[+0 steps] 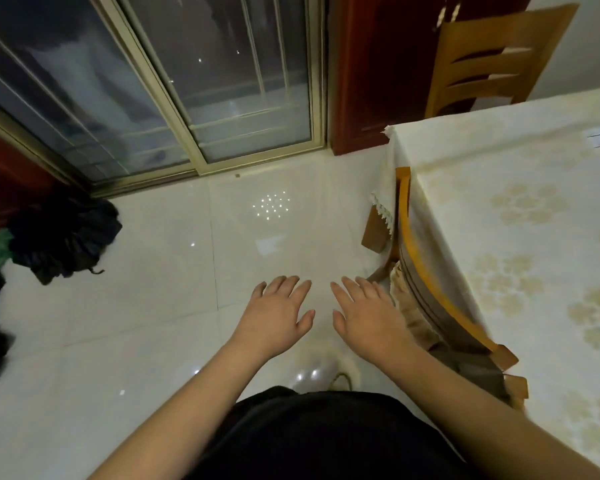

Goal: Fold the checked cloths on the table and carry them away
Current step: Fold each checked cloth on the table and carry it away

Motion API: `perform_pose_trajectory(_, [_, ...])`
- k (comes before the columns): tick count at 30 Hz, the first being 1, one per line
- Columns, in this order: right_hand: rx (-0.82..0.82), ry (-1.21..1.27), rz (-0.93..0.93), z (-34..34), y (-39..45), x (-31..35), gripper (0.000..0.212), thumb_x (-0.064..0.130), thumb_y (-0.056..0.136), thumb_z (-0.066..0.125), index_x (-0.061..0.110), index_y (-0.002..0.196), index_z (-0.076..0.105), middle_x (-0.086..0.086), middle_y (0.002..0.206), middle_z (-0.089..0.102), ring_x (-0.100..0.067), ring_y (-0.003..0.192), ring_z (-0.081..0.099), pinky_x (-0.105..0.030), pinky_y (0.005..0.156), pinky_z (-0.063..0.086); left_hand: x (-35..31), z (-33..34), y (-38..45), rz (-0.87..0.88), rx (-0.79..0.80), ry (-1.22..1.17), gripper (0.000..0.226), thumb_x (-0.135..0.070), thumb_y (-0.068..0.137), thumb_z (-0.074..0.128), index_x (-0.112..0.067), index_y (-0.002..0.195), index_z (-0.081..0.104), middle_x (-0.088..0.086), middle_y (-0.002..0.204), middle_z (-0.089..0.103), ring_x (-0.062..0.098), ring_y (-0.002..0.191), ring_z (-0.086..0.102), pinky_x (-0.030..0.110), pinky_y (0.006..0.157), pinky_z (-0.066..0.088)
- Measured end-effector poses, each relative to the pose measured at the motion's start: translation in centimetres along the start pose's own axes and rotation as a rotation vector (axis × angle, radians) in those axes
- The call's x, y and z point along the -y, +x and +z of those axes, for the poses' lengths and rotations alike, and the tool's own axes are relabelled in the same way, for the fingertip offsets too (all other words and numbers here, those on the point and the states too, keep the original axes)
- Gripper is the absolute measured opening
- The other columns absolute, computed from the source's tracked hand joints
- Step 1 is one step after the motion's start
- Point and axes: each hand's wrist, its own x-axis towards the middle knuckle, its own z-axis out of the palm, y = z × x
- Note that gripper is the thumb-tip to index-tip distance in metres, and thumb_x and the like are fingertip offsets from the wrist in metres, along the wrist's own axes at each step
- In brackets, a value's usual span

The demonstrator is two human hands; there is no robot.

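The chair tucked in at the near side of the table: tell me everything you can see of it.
The chair is of yellowish wood with a curved top rail, pushed in against the table so that the pale patterned tablecloth hangs over it. A brown striped cushion with a frilled edge lies on its seat. It stands upright on the glossy tiled floor. The right hand hovers beside it, not touching.

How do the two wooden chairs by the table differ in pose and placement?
The near chair is tucked in at the table's long side, its seat under the tablecloth; the far chair stands at the table's far end. The near chair shows mainly its curved top rail, the far chair its slatted back. Both are light wood.
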Motion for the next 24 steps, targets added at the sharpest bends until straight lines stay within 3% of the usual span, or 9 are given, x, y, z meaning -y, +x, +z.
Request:
perform_pose_trajectory(10, [-0.039, -0.014, 0.192, -2.7, 6.7, -5.3, 0.059, 0.042, 0.089, 0.029, 0.014, 0.134, 0.055, -0.011, 0.132, 0.059, -0.032, 0.121, 0.055, -0.049, 0.103, 0.044, 0.0, -3.7, 11.9, 0.200, -0.007, 0.016, 0.086, -0.061, 0.077, -0.004, -0.028, 0.152, 0.021, -0.001, 0.158, 0.026, 0.018, 0.145, 0.021, 0.042, 0.117, 0.018])
perform_pose_trajectory(14, [-0.056, 0.019, 0.273, -3.2, 10.1, -6.7, 0.060, 0.041, 0.089, 0.027, 0.014, 0.134, 0.054, -0.010, 0.133, 0.058, -0.031, 0.126, 0.051, -0.049, 0.104, 0.041, 0.4, -5.0, 17.5, 0.309, 0.009, 0.029, 0.066, -0.057, 0.094, 0.017, -0.027, 0.152, 0.020, -0.002, 0.158, 0.024, 0.017, 0.145, 0.019, 0.042, 0.117, 0.017])
perform_pose_trajectory(18, [-0.088, 0.030, 0.392, -4.6, 13.3, -7.2, 0.055, 0.038, 0.085, 0.034, 0.013, 0.126, 0.060, -0.009, 0.125, 0.063, -0.029, 0.118, 0.057, -0.045, 0.098, 0.046, 1.5, -6.8, 22.9, 0.446, 0.040, 0.045, 0.060, -0.051, 0.098, 0.029, -0.026, 0.152, 0.020, -0.001, 0.158, 0.023, 0.018, 0.145, 0.019, 0.043, 0.117, 0.018])
perform_pose_trajectory(24, [-0.152, 0.040, 0.547, -5.9, 15.9, -8.5, 0.053, 0.038, 0.085, 0.038, 0.016, 0.127, 0.060, -0.005, 0.129, 0.061, -0.027, 0.118, 0.057, -0.043, 0.099, 0.044, 1.9, -10.7, 30.2, 0.650, 0.041, 0.091, 0.064, -0.054, 0.094, 0.020, -0.023, 0.150, 0.025, 0.000, 0.156, 0.028, 0.018, 0.143, 0.024, 0.045, 0.114, 0.024])
